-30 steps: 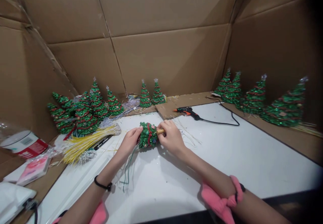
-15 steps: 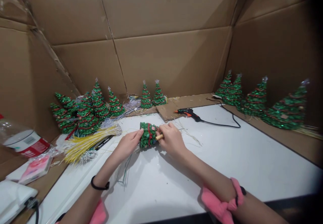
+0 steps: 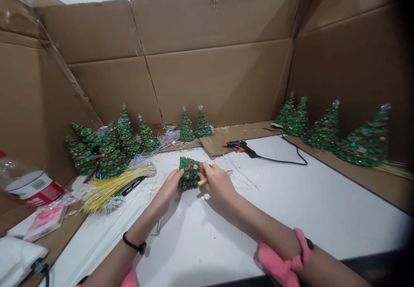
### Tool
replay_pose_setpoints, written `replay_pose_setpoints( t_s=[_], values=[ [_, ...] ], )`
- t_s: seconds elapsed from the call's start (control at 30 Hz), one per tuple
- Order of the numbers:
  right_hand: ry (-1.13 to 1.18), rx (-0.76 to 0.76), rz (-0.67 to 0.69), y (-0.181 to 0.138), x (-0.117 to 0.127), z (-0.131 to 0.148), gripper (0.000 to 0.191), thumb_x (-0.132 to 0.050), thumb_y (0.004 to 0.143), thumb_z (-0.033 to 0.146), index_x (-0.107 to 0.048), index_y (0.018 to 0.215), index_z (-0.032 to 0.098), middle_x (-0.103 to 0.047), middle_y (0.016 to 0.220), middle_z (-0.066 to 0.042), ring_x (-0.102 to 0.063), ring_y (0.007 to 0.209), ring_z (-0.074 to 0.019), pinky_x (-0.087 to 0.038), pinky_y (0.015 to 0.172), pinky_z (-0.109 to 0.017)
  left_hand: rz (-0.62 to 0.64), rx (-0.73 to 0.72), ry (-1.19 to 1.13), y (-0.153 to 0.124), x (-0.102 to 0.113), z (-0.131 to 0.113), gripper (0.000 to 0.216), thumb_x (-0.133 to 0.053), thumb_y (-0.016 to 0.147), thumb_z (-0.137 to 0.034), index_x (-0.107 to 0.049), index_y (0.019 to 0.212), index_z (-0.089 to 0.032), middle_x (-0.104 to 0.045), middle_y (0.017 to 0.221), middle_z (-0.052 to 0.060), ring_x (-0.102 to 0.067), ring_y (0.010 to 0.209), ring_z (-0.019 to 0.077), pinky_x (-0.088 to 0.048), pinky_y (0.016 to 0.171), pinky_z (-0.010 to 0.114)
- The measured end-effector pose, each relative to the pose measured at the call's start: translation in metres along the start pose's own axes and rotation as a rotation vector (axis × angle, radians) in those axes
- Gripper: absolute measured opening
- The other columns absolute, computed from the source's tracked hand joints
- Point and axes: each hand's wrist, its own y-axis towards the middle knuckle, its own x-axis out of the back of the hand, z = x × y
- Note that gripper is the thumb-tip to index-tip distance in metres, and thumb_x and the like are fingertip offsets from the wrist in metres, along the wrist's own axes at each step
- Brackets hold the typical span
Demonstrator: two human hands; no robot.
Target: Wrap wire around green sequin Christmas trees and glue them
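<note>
We hold a miniature Christmas tree (image 3: 189,172) on its side just above the white counter (image 3: 291,200), between our two hands. The fingers of our left hand (image 3: 170,187) curl closed against its green sequinned side, and those of our right hand (image 3: 217,183) pinch shut on the wooden stem (image 3: 202,182) that pokes out just beneath them. We judge the tree light but delicate: the glittery scales and red garland look easy to crush or shed, so the stiff stem is the safer place to take hold, with only a gentle cradle on the body. Beyond our right fingers lies a glue gun (image 3: 241,146), and to the left of our left fingers a bundle of yellow wires (image 3: 111,185).
</note>
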Motion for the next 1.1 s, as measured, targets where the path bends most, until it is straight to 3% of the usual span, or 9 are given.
replay_pose_setpoints(
  t_s=[0.13,0.27,0.47,0.63,0.73,0.9,1.0,1.1],
  values=[
    [-0.027,-0.012,0.009,0.000,0.001,0.001,0.007,-0.046,0.088,0.025,-0.051,0.088,0.021,-0.060,0.078,-0.005,-0.054,0.070,-0.0176,-0.025,0.054,-0.025,-0.006,-0.106,-0.078,0.002,-0.005,0.005,0.031,-0.051,0.077,-0.048,-0.054,0.078,-0.017,-0.060,0.079,0.002,-0.053,0.083,0.0182,-0.040,0.071,0.025],
    [-0.032,-0.056,-0.025,0.000,0.001,0.000,0.010,-0.047,0.088,0.028,-0.054,0.089,0.022,-0.058,0.073,-0.003,-0.051,0.063,-0.0165,-0.023,0.053,-0.025,-0.007,-0.155,-0.128,0.003,-0.005,0.004,0.040,-0.055,0.072,-0.056,-0.053,0.070,-0.016,-0.057,0.069,0.000,-0.053,0.074,0.0164,-0.040,0.065,0.024],
    [0.092,0.069,-0.127,0.003,0.012,-0.003,0.009,-0.048,0.087,0.022,-0.055,0.082,0.021,-0.058,0.072,-0.002,-0.049,0.070,-0.0160,-0.028,0.059,-0.024,0.064,-0.051,-0.244,-0.010,-0.008,-0.008,0.045,-0.057,0.072,-0.057,-0.062,0.082,-0.013,-0.059,0.064,0.000,-0.051,0.060,0.0131,-0.037,0.056,0.022],
    [0.126,0.151,-0.105,0.004,0.013,-0.007,0.010,-0.046,0.086,0.016,-0.054,0.079,0.020,-0.060,0.080,-0.003,-0.048,0.077,-0.0178,-0.032,0.064,-0.026,0.079,0.041,-0.331,-0.005,-0.005,-0.004,0.042,-0.059,0.073,-0.054,-0.062,0.079,-0.013,-0.050,0.052,-0.005,-0.045,0.055,0.0098,-0.033,0.053,0.020],
    [0.198,0.159,-0.079,0.005,0.010,-0.007,0.016,-0.040,0.086,0.012,-0.054,0.082,0.019,-0.057,0.084,-0.005,-0.049,0.078,-0.0180,-0.035,0.067,-0.026,0.085,0.074,-0.401,0.000,-0.002,-0.002,0.033,-0.060,0.073,-0.047,-0.060,0.076,-0.014,-0.051,0.054,-0.005,-0.043,0.051,0.0086,-0.032,0.050,0.020],
    [0.314,0.197,-0.092,0.004,0.007,-0.008,0.038,-0.036,0.075,0.001,-0.046,0.108,0.018,-0.054,0.098,-0.008,-0.050,0.087,-0.0195,-0.038,0.073,-0.028,0.177,0.081,-0.411,0.004,0.001,-0.002,0.017,-0.056,0.068,-0.027,-0.062,0.075,-0.013,-0.058,0.060,-0.002,-0.045,0.052,0.0087,-0.034,0.050,0.019],
    [0.345,0.202,-0.070,0.004,0.008,-0.009,0.034,-0.036,0.071,0.001,-0.045,0.098,0.018,-0.054,0.092,-0.007,-0.049,0.082,-0.0194,-0.038,0.070,-0.028,0.196,0.083,-0.356,0.006,0.001,0.001,0.023,-0.063,0.061,-0.021,-0.064,0.083,-0.012,-0.062,0.064,-0.001,-0.044,0.049,0.0073,-0.032,0.047,0.018],
    [0.346,0.218,-0.022,0.004,0.008,-0.009,0.024,-0.037,0.068,0.002,-0.043,0.084,0.019,-0.052,0.083,-0.005,-0.048,0.076,-0.0185,-0.037,0.064,-0.026,0.254,0.037,-0.301,0.010,0.002,0.006,0.034,-0.068,0.061,-0.023,-0.065,0.093,-0.013,-0.068,0.074,0.002,-0.052,0.054,0.0093,-0.038,0.052,0.020]
  ],
)
